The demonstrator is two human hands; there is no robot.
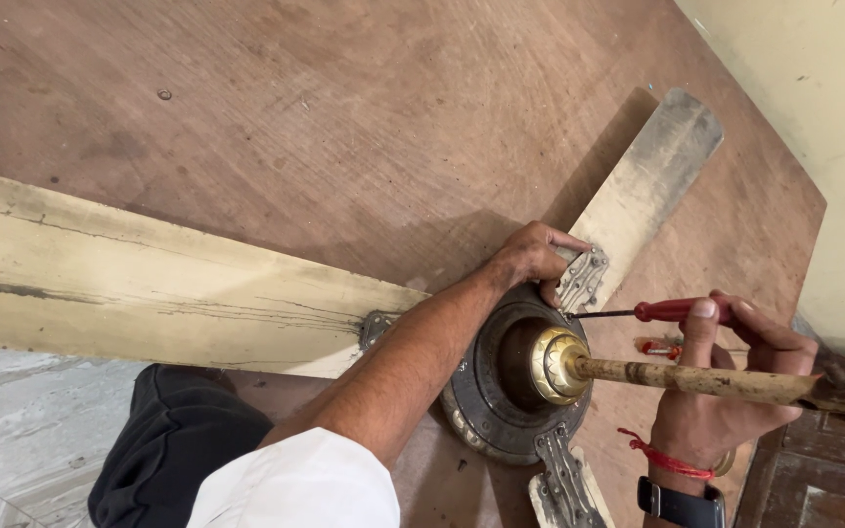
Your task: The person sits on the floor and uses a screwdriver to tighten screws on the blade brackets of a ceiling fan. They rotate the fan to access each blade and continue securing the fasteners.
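Cream fan blades (149, 284), streaked with black grime, lay on a reddish-brown board (344, 108). The motor housing (486, 401) was dark grey, its collar (556, 365) brass-gold. The screwdriver (672, 311) had a red handle; a red thread (672, 458) circled one wrist.

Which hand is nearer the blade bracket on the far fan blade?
Left. The left hand rests on the blade bracket; the right hand holds the red screwdriver off to the side.

Fan motor (501, 391) on wooden table (344, 117), blades (149, 284) spreading outward, rod (696, 379) to its right
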